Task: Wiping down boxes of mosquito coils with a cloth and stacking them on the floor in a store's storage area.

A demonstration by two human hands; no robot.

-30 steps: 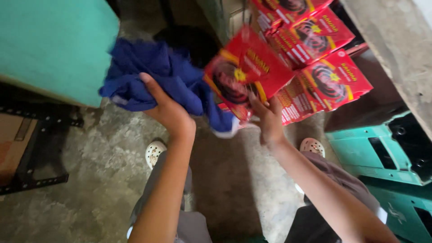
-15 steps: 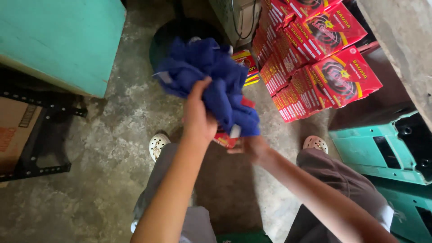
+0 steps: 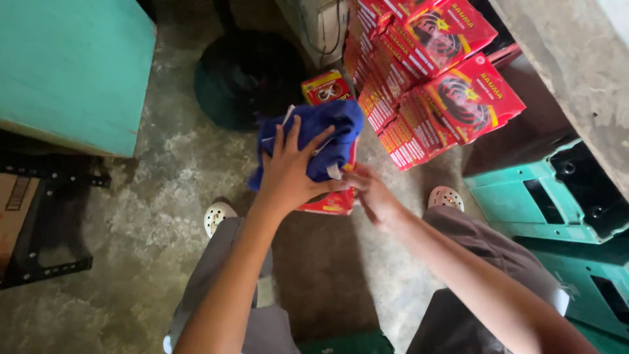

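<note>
Head view: a blue cloth point(image 3: 321, 134) is pressed against a red box point(image 3: 331, 196) by the left hand point(image 3: 291, 174), whose fingers point(image 3: 295, 134) are spread flat over the fabric rather than curled around it. The box is gripped at its lower right edge by the right hand point(image 3: 370, 193), with the fingers closed on the cardboard. Box and cloth are held above the concrete floor point(image 3: 164, 190), in front of the knees and between 2 white clogs point(image 3: 216, 216). A second red box point(image 3: 325, 87) is seen just behind the cloth. To the right, a stack of red boxes point(image 3: 432, 78) is leaned against a grey concrete ledge point(image 3: 570, 72). Green plastic crates point(image 3: 544, 196) are placed under the ledge at the right. A teal cabinet point(image 3: 72, 65) is seen at the upper left, with a black metal frame point(image 3: 39, 223) beneath it. A dark round bag point(image 3: 246, 78) is set on the floor behind the held box.
</note>
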